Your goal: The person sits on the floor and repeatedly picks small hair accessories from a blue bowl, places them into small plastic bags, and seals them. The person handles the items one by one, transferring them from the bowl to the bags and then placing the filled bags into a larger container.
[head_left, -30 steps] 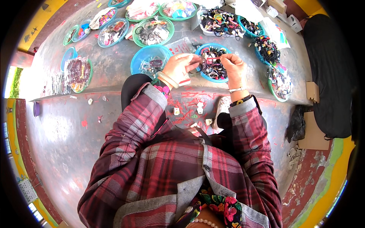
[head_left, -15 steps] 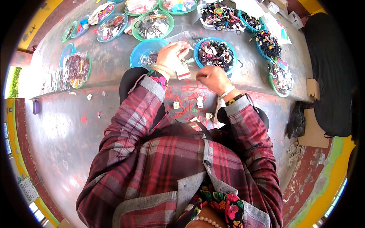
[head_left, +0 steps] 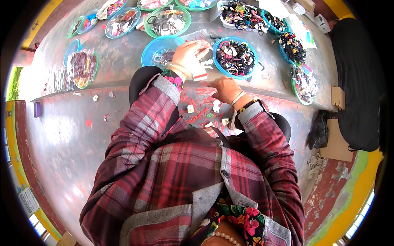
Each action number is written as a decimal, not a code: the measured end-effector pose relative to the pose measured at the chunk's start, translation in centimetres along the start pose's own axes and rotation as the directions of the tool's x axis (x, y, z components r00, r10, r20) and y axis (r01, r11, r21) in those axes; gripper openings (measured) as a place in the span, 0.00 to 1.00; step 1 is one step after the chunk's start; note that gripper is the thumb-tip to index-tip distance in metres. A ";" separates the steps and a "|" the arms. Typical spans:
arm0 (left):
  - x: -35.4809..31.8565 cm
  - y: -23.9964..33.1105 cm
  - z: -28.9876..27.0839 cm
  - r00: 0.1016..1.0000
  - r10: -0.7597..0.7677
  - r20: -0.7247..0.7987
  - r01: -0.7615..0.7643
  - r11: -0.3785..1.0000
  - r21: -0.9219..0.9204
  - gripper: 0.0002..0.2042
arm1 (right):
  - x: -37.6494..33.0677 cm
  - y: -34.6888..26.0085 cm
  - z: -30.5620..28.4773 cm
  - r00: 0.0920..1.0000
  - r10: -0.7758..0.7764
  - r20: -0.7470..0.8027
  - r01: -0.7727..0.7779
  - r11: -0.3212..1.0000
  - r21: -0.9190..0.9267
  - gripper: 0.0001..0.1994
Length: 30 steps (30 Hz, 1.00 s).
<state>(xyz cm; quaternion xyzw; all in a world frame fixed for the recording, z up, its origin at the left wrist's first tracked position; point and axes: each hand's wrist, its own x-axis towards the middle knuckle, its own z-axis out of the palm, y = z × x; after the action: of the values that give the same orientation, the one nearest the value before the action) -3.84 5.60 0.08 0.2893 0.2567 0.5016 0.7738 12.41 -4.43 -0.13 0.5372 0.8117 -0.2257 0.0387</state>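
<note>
A raised grey ledge (head_left: 123,61), scuffed and streaked with red, crosses the upper half, dropping in a step to a grey floor (head_left: 74,156). Directly on the ledge stand a blue bowl (head_left: 236,76) of dark bands near the middle, another blue bowl (head_left: 151,53) to its left, a green bowl (head_left: 189,23) behind them and a white tub (head_left: 227,26) of dark bands. At its left lie clear packets (head_left: 61,80), beside a green bowl of wrapped packs (head_left: 83,67); at its right stands a green-rimmed bowl (head_left: 294,92). The floor carries scattered red strips (head_left: 197,117), small white pieces (head_left: 190,108), a purple cup (head_left: 37,109) and a black plastic bag (head_left: 319,133)
</note>
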 end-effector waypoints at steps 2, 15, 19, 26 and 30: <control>-0.1 0.1 0.3 1.000 -0.001 -0.004 0.001 1.000 0.006 0.13 | 0.0 0.3 0.0 0.995 -0.028 -0.101 0.040 0.991 0.125 0.18; 0.0 -0.1 0.3 0.999 -0.024 -0.021 0.024 0.999 0.020 0.12 | 0.2 0.2 0.0 0.994 -0.102 -0.040 0.109 0.952 0.287 0.27; -0.1 -0.1 0.5 0.999 -0.029 -0.027 0.029 0.999 0.021 0.12 | 0.6 0.6 0.1 0.985 -0.174 0.015 0.159 0.929 0.333 0.26; 0.0 -0.3 0.5 0.997 -0.051 -0.052 0.052 0.998 0.030 0.12 | 0.8 1.5 1.9 0.979 -0.202 0.005 0.189 0.924 0.333 0.20; -0.2 -0.2 0.4 1.000 -0.029 -0.004 0.029 1.000 0.003 0.12 | 0.6 0.8 0.0 0.977 -0.215 -0.006 0.187 0.838 0.512 0.15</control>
<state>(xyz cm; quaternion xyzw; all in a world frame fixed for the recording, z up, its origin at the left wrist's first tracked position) -3.53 5.25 0.28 0.2858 0.2633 0.4904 0.7801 12.89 -3.62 -0.57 0.4341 0.7737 -0.4488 -0.1076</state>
